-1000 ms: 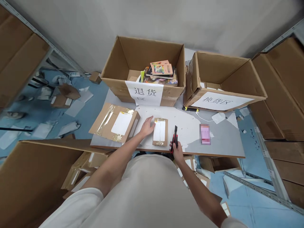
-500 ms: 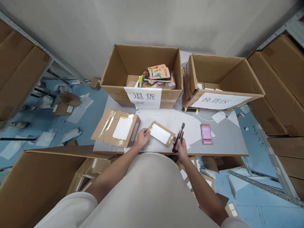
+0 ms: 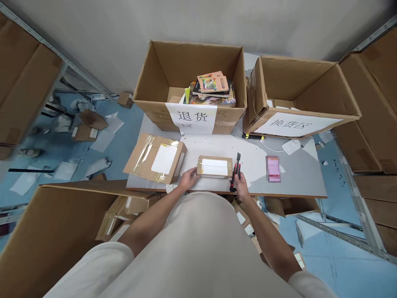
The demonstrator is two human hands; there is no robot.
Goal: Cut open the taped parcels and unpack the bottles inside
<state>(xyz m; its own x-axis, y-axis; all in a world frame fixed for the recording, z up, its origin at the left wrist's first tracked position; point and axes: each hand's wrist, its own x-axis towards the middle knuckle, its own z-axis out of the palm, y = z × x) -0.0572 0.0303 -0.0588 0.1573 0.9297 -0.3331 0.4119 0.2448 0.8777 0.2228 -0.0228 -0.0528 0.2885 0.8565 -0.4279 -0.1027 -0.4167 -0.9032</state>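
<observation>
A small taped cardboard box (image 3: 214, 167) with a white label faces up near the table's front edge. My left hand (image 3: 188, 179) grips its left end, fingers closed at the corner. In my right hand (image 3: 242, 186) is a red and black utility knife (image 3: 236, 173), pointing away from me beside the box's right end. Some fingertips of that hand are hidden behind the knife, so I cannot tell whether they touch the box. A larger taped cardboard box (image 3: 158, 159) with a white label lies to the left.
At the back stand a large carton (image 3: 149, 109) with several books (image 3: 214, 89) and a second labelled carton (image 3: 257, 118). A yellow and black tool (image 3: 252, 136) and a blurred pink item (image 3: 273, 169) lie on the table (image 3: 297, 182). An open carton (image 3: 62, 231) stands front left.
The small box has turned from a slant to nearly straight across and tipped slightly, its front side now showing. My hands moved with it, the knife still in the right. The view shifted a little.
</observation>
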